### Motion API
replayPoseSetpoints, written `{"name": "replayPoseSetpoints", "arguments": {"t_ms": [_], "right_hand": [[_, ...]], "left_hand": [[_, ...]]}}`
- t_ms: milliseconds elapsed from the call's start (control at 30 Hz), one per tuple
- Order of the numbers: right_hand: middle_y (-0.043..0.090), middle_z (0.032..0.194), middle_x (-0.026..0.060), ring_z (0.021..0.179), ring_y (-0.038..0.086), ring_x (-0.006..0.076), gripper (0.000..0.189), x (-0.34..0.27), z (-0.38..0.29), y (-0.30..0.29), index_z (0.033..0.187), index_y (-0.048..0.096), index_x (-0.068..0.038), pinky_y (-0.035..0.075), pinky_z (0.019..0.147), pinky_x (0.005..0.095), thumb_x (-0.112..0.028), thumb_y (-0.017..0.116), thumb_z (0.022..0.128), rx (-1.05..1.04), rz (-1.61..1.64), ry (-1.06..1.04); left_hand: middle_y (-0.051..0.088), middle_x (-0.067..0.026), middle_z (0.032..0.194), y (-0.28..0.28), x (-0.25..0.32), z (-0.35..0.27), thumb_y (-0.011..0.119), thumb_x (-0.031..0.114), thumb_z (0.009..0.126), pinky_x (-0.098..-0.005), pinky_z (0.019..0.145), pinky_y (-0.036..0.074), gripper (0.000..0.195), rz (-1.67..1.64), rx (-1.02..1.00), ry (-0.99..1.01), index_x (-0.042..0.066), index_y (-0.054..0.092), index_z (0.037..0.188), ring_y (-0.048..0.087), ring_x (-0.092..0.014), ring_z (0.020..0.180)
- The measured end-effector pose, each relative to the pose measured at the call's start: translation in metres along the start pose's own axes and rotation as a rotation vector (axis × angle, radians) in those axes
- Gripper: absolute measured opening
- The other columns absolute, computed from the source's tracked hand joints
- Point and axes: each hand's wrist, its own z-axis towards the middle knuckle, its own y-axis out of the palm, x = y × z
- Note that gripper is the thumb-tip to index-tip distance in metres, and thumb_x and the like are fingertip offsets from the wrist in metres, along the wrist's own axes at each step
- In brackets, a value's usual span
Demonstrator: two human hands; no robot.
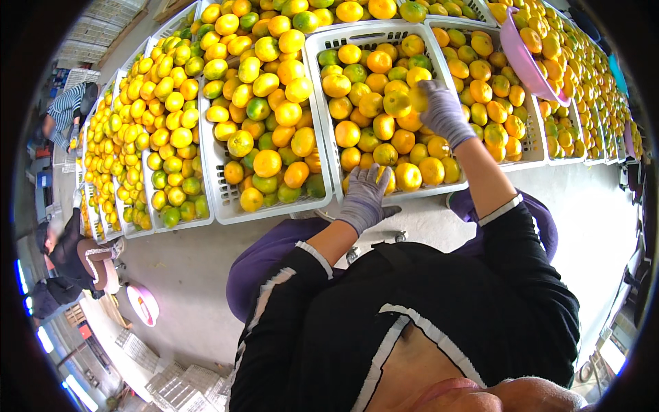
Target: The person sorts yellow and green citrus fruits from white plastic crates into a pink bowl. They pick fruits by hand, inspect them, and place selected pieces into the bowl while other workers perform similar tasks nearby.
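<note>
In front of me a white plastic crate [322,129] is filled with mandarins [383,126], orange-yellow with some green ones. My right hand [445,110], in a grey knit glove, is at the crate's right side. Its fingers are around a slightly blurred yellow mandarin [418,99]; the far side of the grip is hidden. My left hand [364,198], gloved alike, lies over the crate's near rim at the left. Its fingers are spread onto the nearest fruit, beside a mandarin [387,180], and its thumb points right, outside the crate.
A crate [216,198] of mandarins adjoins on the left, another [535,139] on the right, with more rows beyond. A pink basin [515,56] leans among fruit at right. Two people [69,110] [77,252] are at far left. Another basin [142,305] sits on the floor.
</note>
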Motion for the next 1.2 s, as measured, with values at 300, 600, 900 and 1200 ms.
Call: {"name": "replayPoseSetpoints", "arguments": {"t_ms": [300, 600, 900, 1200], "right_hand": [[0.053, 0.151, 0.0028, 0.141, 0.05, 0.0225, 0.066, -0.024, 0.025, 0.029, 0.145, 0.053, -0.023, 0.028, 0.121, 0.0537, -0.007, 0.067, 0.083, -0.201, -0.359, -0.464], [0.054, 0.146, 0.0253, 0.134, 0.053, 0.0428, 0.061, -0.045, -0.026, 0.096, 0.145, 0.05, -0.003, 0.043, 0.115, 0.0432, -0.022, 0.072, 0.091, -0.268, 0.791, -0.379], [0.062, 0.139, 0.029, 0.128, 0.062, 0.0354, 0.074, -0.095, -0.024, 0.108, 0.149, 0.047, 0.004, 0.048, 0.109, 0.0389, -0.051, 0.062, 0.101, -0.741, 0.742, -0.047], [0.066, 0.133, 0.0276, 0.125, 0.063, 0.0385, 0.066, -0.084, -0.038, 0.12, 0.142, 0.055, 0.005, 0.049, 0.107, 0.0404, -0.046, 0.063, 0.1, -0.696, 0.504, -0.136]], "left_hand": [[0.048, -0.0213, 0.153, 0.029, -0.006, 0.003, 0.073, 0.056, 0.085, -0.0569, 0.121, 0.026, 0.092, 0.095, 0.123, 0.016, 0.011, 0.039, 0.157, 0.05, -0.038, 0.135], [0.047, -0.019, 0.155, 0.031, -0.002, 0.004, 0.068, 0.056, 0.09, -0.0559, 0.121, 0.026, 0.085, 0.091, 0.099, 0.027, 0.014, 0.038, 0.158, 0.048, -0.036, 0.14], [0.04, -0.0214, 0.159, 0.014, -0.008, -0.008, 0.068, 0.055, 0.089, -0.0527, 0.123, 0.024, 0.086, 0.003, 0.068, 0.034, 0.009, 0.041, 0.157, 0.041, -0.037, 0.144], [0.047, -0.0202, 0.151, -0.015, -0.035, 0.004, 0.067, 0.059, 0.087, -0.0496, 0.123, 0.028, 0.084, -0.227, -0.215, 0.094, 0.008, 0.049, 0.151, 0.045, -0.036, 0.141]]}}
